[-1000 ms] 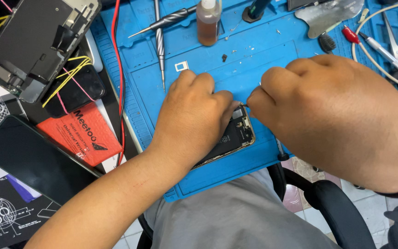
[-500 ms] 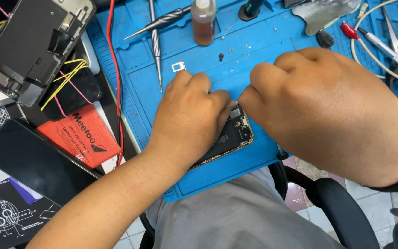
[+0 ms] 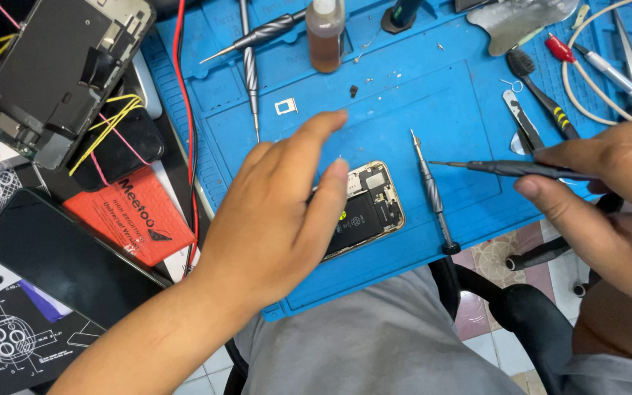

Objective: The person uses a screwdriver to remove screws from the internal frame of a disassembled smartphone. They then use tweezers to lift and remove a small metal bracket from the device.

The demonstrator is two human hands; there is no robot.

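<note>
An opened phone (image 3: 366, 208) with a gold frame lies on the blue work mat (image 3: 404, 95), its battery and boards exposed. My left hand (image 3: 279, 212) rests over its left part, fingers spread, one fingertip touching the top edge. My right hand (image 3: 612, 197) is off to the right of the phone, pinching a dark precision screwdriver (image 3: 510, 168) whose tip points left toward the phone. A second screwdriver (image 3: 433, 194) lies on the mat just right of the phone.
More screwdrivers (image 3: 249, 69), a brown liquid bottle (image 3: 325, 33), a small SIM tray (image 3: 285, 106), a tiny part (image 3: 353, 91), tweezers and pry tools (image 3: 543, 99) lie on the mat. Left of it: a detached screen assembly (image 3: 60, 73), red box (image 3: 129, 216), dark phone (image 3: 60, 256), red cable (image 3: 184, 110).
My right hand has pulled away to the right with a screwdriver, uncovering the phone. My left hand has opened its fingers and eased off the phone's right half.
</note>
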